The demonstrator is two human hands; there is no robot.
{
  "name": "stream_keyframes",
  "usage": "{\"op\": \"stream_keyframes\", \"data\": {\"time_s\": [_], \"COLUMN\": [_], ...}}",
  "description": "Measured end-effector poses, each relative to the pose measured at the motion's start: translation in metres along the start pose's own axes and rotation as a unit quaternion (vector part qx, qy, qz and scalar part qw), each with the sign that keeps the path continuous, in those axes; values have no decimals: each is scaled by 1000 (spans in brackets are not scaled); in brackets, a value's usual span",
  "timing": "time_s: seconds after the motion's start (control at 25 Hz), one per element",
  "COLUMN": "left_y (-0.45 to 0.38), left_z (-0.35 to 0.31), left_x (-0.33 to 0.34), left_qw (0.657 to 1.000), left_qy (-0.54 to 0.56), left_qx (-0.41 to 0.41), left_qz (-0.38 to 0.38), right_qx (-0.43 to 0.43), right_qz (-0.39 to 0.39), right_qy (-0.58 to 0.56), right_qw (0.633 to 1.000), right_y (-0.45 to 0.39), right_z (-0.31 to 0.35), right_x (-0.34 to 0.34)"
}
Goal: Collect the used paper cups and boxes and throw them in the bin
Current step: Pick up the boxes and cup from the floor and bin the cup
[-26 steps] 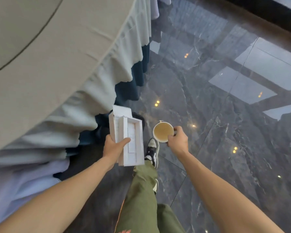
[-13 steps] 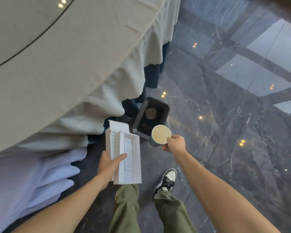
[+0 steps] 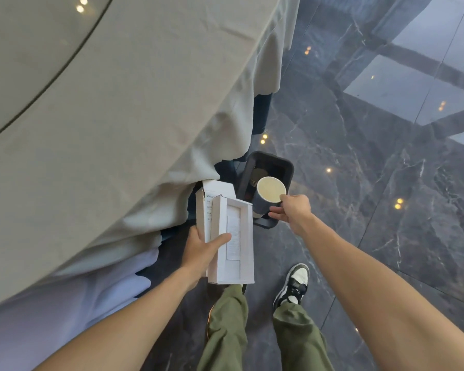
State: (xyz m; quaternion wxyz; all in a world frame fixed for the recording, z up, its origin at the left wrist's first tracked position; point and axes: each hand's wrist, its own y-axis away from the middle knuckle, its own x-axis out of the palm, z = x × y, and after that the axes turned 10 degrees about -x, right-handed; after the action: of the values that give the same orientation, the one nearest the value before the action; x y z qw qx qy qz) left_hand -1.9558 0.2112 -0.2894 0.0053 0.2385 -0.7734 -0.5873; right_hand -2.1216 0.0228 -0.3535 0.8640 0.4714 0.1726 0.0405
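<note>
Head view is looking down on a paper cup (image 3: 270,189), which the right hand (image 3: 292,210) is gripping at the rim and side, thumb on the lip and fingers curling under the wall. The cup is hanging directly over the open mouth of the bin (image 3: 285,167), covering the near part of the opening. Inside the bin, a stack of cups (image 3: 257,174) is partly showing past the held cup; the rest of the contents is lying in shadow and is hard to make out. The left hand (image 3: 201,250) is clamping white boxes (image 3: 232,239) just beside the bin on its near left, thumb pressing across the front, the other fingers hiding behind. How many boxes are in the bundle is unclear, and their small print is too blurred to read. The bin's far left edge is tucking under the hanging tablecloth (image 3: 134,124). Nearer than the bin, green trousers (image 3: 231,325) and one shoe (image 3: 294,285) are standing on the dark marble floor (image 3: 386,183); the other foot is hiding behind the boxes.
</note>
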Motion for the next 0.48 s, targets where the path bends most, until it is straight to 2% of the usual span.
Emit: {"op": "stream_keyframes", "data": {"time_s": [0.16,0.24,0.32,0.4,0.48], "left_y": [-3,-5,-8,-11,-13], "left_z": [-9,-15,-21,-27,-31], "left_x": [8,16,26,35,40], "left_qw": [999,998,996,995,995], "left_qy": [3,19,43,64,69], "left_qx": [-22,-35,-46,-52,-53], "left_qz": [36,56,63,54,44], "right_qx": [2,15,52,81,93], "right_qz": [36,119,238,333,364], "right_qy": [22,57,82,56,20], "right_qw": [999,991,966,938,926], "right_y": [22,36,45,53,57], "right_z": [-6,-14,-27,-39,-50], "right_x": [-11,-23,-36,-45,-49]}}
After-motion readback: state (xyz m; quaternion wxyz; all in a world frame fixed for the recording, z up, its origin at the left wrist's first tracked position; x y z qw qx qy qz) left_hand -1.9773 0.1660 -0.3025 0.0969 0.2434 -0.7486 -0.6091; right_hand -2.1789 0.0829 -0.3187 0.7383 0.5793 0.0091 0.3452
